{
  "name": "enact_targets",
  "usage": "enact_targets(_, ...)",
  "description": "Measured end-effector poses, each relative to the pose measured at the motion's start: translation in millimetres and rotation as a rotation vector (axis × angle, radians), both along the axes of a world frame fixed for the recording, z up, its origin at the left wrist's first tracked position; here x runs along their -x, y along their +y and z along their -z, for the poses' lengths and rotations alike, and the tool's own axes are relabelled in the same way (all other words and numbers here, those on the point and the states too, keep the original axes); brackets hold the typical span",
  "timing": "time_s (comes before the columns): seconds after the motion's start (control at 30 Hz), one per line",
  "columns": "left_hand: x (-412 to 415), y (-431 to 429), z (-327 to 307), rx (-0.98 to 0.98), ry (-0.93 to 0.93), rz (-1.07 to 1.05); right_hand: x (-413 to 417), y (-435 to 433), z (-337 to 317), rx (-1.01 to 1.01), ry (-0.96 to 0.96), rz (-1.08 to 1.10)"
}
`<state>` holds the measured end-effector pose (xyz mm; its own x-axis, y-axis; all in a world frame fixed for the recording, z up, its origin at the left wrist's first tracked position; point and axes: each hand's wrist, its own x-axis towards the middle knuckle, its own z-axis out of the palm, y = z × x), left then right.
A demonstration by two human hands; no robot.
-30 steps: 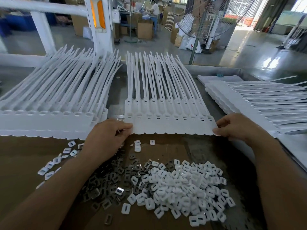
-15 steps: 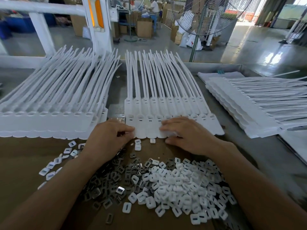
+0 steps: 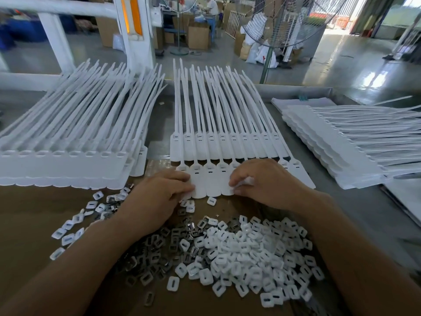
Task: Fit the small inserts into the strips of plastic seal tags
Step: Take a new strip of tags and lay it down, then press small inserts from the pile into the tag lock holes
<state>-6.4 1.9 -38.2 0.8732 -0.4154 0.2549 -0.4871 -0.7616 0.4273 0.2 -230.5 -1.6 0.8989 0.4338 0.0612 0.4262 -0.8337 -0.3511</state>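
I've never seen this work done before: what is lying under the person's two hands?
Both the left hand and the right hand press on a strip of white seal tags over brown cardboard. Another strip lies behind it. Anything beneath the palms is covered.

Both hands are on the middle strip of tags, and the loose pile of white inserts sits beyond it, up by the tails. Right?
Not quite. Both hands, left and right, are on the middle strip, but the pile of white inserts lies nearer the person, on the cardboard. The head view shows it.

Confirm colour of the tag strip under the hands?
White, plain; the tag strip shows best in the head view.
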Motion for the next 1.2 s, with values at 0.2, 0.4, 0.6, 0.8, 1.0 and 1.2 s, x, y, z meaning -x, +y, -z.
enact_targets(0.2,-2.1,-2.2,1.7,-0.031,-0.036,0.000,14.0,10.1,-11.9,-0.077,0.273,-0.158)
enact_targets(0.4,-4.4,-5.4,1.0,-0.040,-0.041,0.002,17.8,20.0,-9.6,0.008,0.353,-0.195)
enact_targets(0.6,-0.8,-3.5,0.4,-0.041,-0.023,0.002,16.5,17.4,-10.3,-0.038,0.392,-0.186)
enact_targets(0.8,4.9,-5.9,-3.1,-0.069,-0.068,0.004,14.7,13.2,-8.3,-0.253,0.327,-0.089)
enact_targets(1.0,4.1,-5.1,-0.1,-0.087,-0.064,0.009,3.5,18.0,-4.3,-0.361,0.197,0.096)
enact_targets(1.2,4.3,-4.4,-0.5,-0.082,-0.067,0.033,-21.0,47.5,-15.5,-0.272,0.136,0.130)
